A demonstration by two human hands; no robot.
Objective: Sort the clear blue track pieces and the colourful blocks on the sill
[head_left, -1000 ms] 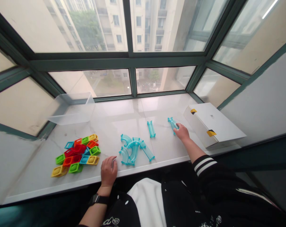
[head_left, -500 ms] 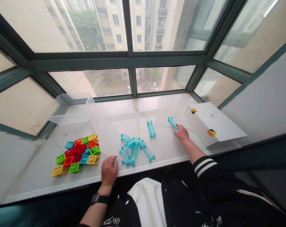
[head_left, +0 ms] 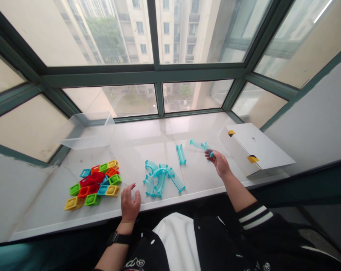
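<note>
My right hand [head_left: 219, 162] is lifted a little above the white sill and grips a clear blue track piece [head_left: 200, 145] by its near end. A short straight blue track piece [head_left: 180, 154] lies just left of it. A pile of curved and straight blue track pieces [head_left: 160, 178] rests near the sill's front edge. My left hand [head_left: 130, 203] hovers at the front edge beside that pile, fingers apart and holding nothing. A heap of coloured plastic frame tiles [head_left: 95, 183] lies to the left of that hand.
A clear plastic tub [head_left: 88, 130] stands at the back left of the sill [head_left: 148, 137]. A white cardboard box [head_left: 252, 148] with yellow tabs lies at the right end. Window frames close off the back and sides.
My right hand has lifted the blue track piece off the sill and swung it leftward. My left hand has risen from resting flat, with its fingers now spread.
</note>
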